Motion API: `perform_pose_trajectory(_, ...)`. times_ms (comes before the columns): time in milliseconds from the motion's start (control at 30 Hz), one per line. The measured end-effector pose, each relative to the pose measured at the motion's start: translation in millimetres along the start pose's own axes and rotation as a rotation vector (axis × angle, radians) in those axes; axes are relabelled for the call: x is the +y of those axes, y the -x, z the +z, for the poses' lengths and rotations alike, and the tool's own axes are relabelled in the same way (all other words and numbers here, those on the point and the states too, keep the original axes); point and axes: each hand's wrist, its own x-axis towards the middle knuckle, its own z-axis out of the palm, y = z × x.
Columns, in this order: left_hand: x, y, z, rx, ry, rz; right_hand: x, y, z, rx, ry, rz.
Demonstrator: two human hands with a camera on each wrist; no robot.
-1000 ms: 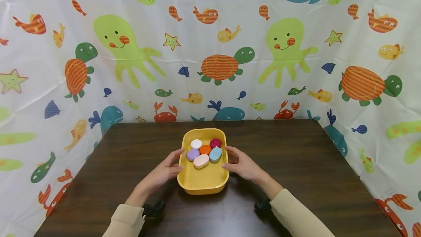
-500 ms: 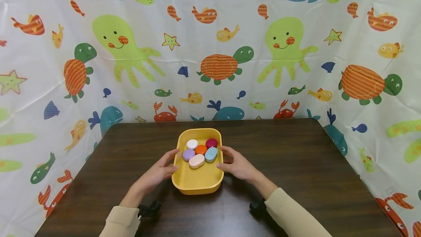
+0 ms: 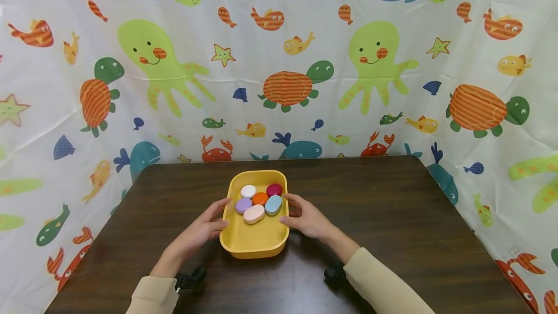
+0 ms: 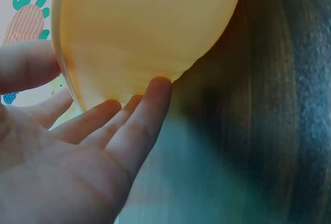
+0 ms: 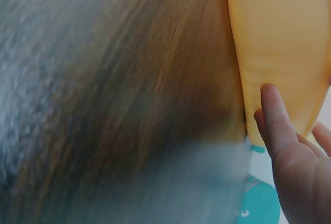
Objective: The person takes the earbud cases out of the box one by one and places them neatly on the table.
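Note:
A yellow rectangular tray with rounded corners (image 3: 255,242) is held level at the middle of the dark table, a hand on each long side. My left hand (image 3: 198,233) grips its left side, fingertips at the rim; in the left wrist view the left fingers (image 4: 147,105) lie against the outer wall. On the opposite side my right hand (image 3: 308,218) holds the rim, with fingers (image 5: 276,118) on the outer wall in the right wrist view. Several smooth, pebble-like pieces lie inside toward the far end, including a white one (image 3: 248,191), an orange one (image 3: 260,198) and a pale pink one (image 3: 254,214).
Dark wood-grain table (image 3: 357,197) stretches out on both sides of the tray. Behind it and along both sides hangs a white curtain (image 3: 253,76) printed with sea animals. A black strap (image 3: 190,279) sits at the left wrist, below a beige sleeve (image 3: 153,294).
Both hands have moved the tray steadily to the left across the table. The pieces inside keep their arrangement. The head view has shifted slightly.

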Motion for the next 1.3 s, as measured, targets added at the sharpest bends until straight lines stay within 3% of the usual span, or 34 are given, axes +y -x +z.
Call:
perform_pose_trajectory(500,-4.0,8.3,-11.1,0.013,-0.011,-0.016,-5,-6,12,-0.008,-0.019,0.002)
perform_pose_trajectory(900,-4.8,11.1,-14.2,0.051,-0.029,-0.034,-12,-8,14,-0.021,0.027,0.007)
perform_pose_trajectory(1300,-5.1,11.2,-15.9,0.065,-0.039,-0.036,-26,-8,5,-0.067,0.271,0.013)
